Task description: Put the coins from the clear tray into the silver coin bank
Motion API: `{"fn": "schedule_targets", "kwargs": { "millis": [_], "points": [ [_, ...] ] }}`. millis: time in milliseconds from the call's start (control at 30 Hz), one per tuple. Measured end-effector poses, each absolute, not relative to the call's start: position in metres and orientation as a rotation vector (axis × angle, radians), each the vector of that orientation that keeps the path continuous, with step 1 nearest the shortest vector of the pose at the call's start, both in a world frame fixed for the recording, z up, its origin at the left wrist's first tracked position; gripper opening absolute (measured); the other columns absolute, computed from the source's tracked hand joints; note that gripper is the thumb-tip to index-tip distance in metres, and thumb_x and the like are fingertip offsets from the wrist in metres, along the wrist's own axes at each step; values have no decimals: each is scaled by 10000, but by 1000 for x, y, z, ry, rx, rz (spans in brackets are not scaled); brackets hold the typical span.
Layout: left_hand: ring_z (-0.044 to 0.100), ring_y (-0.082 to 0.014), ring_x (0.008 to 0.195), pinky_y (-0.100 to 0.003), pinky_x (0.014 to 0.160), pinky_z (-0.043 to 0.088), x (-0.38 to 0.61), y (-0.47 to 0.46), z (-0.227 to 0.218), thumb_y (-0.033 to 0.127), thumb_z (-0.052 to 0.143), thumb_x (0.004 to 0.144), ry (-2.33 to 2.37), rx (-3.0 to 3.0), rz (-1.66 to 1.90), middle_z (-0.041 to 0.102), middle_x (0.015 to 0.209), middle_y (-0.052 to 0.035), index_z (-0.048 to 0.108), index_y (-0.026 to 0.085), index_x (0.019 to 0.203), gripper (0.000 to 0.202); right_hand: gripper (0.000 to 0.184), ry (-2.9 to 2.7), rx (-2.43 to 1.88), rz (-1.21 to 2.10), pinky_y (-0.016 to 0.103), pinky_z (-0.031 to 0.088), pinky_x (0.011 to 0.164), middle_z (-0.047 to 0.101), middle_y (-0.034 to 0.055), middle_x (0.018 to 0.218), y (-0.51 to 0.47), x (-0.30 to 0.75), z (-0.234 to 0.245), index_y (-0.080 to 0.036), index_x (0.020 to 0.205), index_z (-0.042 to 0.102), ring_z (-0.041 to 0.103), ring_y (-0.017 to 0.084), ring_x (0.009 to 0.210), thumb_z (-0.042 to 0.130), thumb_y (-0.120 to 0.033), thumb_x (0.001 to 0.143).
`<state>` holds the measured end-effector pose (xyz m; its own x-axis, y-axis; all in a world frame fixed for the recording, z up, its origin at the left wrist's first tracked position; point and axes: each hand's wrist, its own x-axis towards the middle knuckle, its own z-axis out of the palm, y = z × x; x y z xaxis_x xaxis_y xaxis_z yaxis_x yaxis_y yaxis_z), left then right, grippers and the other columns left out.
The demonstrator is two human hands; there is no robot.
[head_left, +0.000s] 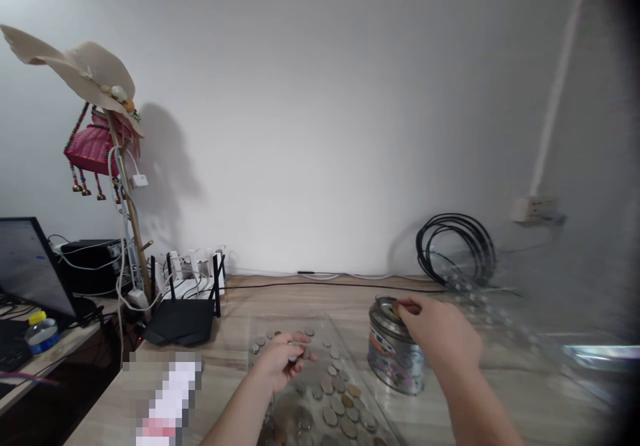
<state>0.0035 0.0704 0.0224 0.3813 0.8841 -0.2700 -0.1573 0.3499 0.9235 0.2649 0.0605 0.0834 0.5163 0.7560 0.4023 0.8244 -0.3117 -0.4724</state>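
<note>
My right hand (436, 334) is over the top of a round metal tin (393, 359), fingers pinched on a coin (397, 309) at the tin's lid. My left hand (283, 361) hovers over several coins (336, 403) spread on a clear plastic sheet (320, 329) on the wooden table, its fingers curled on a coin picked from the pile. The tin stands upright just right of the coins.
A black router (183, 319) and a white power strip (193, 269) sit at the left back. A pole (131, 213) carries a hat and a pink bag. A laptop screen (27, 266), a bottle (41, 333), coiled black cable (457, 249) and clear plastic (505, 326) are nearby.
</note>
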Motion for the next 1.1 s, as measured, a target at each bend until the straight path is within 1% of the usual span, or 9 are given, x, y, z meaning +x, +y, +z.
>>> {"fn": "schedule_targets", "kwargs": {
  "millis": [133, 267, 367, 467, 533, 667, 867, 967, 1100],
  "points": [
    [444, -18, 385, -126, 358, 224, 3, 71, 22, 121, 518, 643, 918, 948, 833, 630, 730, -66, 494, 105, 966, 324, 288, -1320, -2147, -191, 286, 340, 483, 617, 98, 793, 58, 264, 86, -257, 790, 663, 548, 242, 715, 417, -346, 669],
    [557, -65, 497, -126, 413, 337, 2, 71, 21, 103, 478, 681, 853, 893, 847, 633, 778, -100, 478, 89, 977, 296, 340, -1429, -1872, -367, 308, 385, 609, 621, 81, 882, 58, 243, 87, -220, 893, 631, 523, 237, 828, 385, -379, 719],
    [606, -108, 604, -141, 477, 403, 3, 71, 20, 99, 464, 710, 817, 862, 834, 631, 798, -118, 463, 84, 992, 283, 336, -1746, -1580, -80, 264, 392, 640, 636, 57, 837, 61, 207, 77, -205, 888, 631, 536, 171, 734, 392, -383, 733],
    [618, -126, 626, -140, 470, 410, 4, 72, 18, 111, 476, 722, 791, 870, 832, 629, 791, -97, 465, 97, 983, 262, 249, -2128, -1344, 362, 220, 375, 566, 643, 26, 688, 65, 167, 56, -201, 796, 656, 525, 128, 604, 464, -315, 686],
    [620, -132, 610, -140, 453, 407, 5, 72, 17, 134, 496, 724, 775, 872, 826, 627, 782, -80, 472, 108, 966, 244, 195, -2198, -1311, 469, 206, 350, 522, 630, 15, 624, 68, 148, 45, -191, 720, 659, 511, 118, 563, 485, -245, 648],
    [625, -156, 661, -138, 461, 416, 5, 73, 15, 173, 509, 733, 750, 828, 838, 628, 795, -119, 483, 88, 943, 228, 159, -2087, -1375, 402, 206, 348, 530, 624, 8, 620, 66, 150, 47, -193, 657, 639, 512, 118, 573, 485, -226, 636],
    [615, -183, 771, -161, 564, 476, 3, 74, 17, 119, 435, 720, 733, 602, 842, 615, 801, -159, 467, 18, 949, 252, 297, -1367, -1821, -310, 274, 348, 545, 628, 63, 839, 57, 229, 83, -244, 833, 634, 537, 205, 749, 396, -378, 716],
    [604, -186, 822, -183, 614, 490, 3, 73, 18, 43, 408, 677, 740, 589, 820, 611, 838, -162, 435, 7, 1003, 329, 289, -1260, -2047, -203, 288, 322, 474, 632, 89, 803, 60, 262, 85, -246, 789, 657, 547, 236, 673, 429, -379, 673],
    [607, -182, 816, -179, 602, 483, 3, 73, 17, 13, 398, 690, 760, 701, 840, 614, 860, -182, 423, 15, 1032, 343, 269, -1281, -2109, -91, 298, 339, 483, 634, 91, 775, 66, 276, 77, -246, 745, 666, 552, 243, 649, 450, -367, 641]
  ]
}}
